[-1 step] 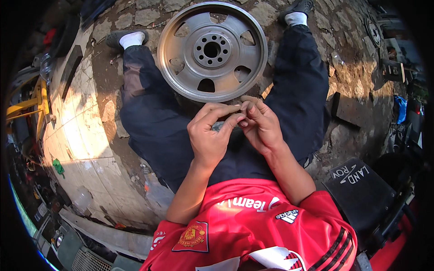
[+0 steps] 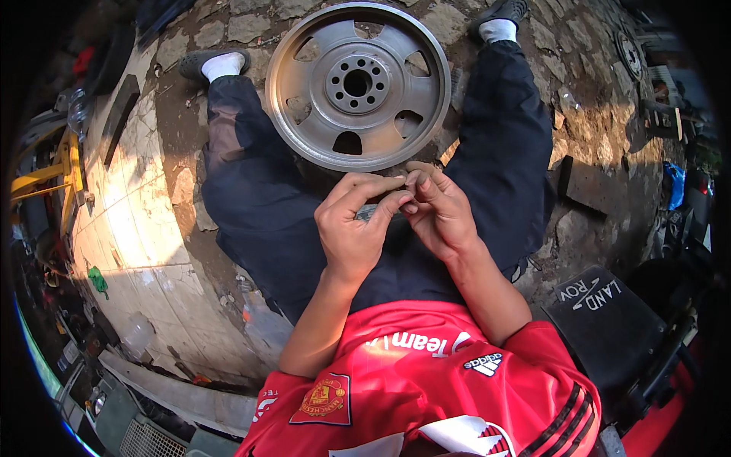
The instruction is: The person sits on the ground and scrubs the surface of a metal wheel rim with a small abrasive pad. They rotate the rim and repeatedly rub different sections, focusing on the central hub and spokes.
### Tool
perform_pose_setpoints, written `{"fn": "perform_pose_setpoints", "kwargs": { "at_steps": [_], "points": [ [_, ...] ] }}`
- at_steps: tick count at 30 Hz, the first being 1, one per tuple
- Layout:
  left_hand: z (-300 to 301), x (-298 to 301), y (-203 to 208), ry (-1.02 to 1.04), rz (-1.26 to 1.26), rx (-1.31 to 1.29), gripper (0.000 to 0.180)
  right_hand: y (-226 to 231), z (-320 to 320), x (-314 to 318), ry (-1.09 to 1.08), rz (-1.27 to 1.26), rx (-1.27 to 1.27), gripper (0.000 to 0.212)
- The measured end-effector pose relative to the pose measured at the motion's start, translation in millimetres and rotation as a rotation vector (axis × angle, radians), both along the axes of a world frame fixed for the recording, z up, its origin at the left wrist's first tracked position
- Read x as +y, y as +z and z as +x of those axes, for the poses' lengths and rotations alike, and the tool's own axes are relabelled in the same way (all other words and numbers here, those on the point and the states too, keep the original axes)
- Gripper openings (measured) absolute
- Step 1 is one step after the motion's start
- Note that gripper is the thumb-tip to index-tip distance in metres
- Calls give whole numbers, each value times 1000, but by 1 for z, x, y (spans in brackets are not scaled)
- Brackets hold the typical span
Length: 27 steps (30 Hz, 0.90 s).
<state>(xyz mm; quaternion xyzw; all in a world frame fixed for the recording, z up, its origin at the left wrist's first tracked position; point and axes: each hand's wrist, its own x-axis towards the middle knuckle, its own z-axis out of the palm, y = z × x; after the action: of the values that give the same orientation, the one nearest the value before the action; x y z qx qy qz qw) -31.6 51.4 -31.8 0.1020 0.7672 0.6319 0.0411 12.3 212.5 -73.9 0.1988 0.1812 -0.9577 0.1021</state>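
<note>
Both hands meet in front of my lap, just below the near rim of a bare metal wheel rim (image 2: 304,141). My left hand (image 2: 352,225) is closed in a pinch, thumb and forefinger tips together. My right hand (image 2: 442,213) pinches too, its fingertips touching those of the left. Whatever lies between the fingertips is too small and covered to name. A greyish patch shows under the left thumb; I cannot tell what it is. The wheel rim lies flat on the ground between my legs, with a hub hole and several bolt holes at its centre.
Uneven stone paving (image 2: 247,29) surrounds the wheel rim. Pale tiles (image 2: 145,236) run along the left, with a dark bar (image 2: 122,118) and a green rag (image 2: 98,280). A yellow metal frame (image 2: 72,171) stands far left. At right are a dark block (image 2: 586,186) and a black panel (image 2: 605,324).
</note>
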Motion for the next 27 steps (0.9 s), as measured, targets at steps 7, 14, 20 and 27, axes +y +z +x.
{"fn": "perform_pose_setpoints", "kwargs": {
  "at_steps": [7, 14, 20, 27],
  "points": [
    [-13, 7, 2, 93, -14, 163, 16, 10, -9, 9, 20, 177, 101, 33],
    [-27, 5, -13, 31, -113, 105, 12, 2, -21, 11, -107, 708, 64, 35],
    [-108, -43, -48, 278, -434, 252, 17, -24, -84, 45, -186, 1542, 49, 21],
    [-192, -73, -134, 497, -309, 199, 48, -49, -155, 35, 40, 2076, 306, 20]
  ]
}}
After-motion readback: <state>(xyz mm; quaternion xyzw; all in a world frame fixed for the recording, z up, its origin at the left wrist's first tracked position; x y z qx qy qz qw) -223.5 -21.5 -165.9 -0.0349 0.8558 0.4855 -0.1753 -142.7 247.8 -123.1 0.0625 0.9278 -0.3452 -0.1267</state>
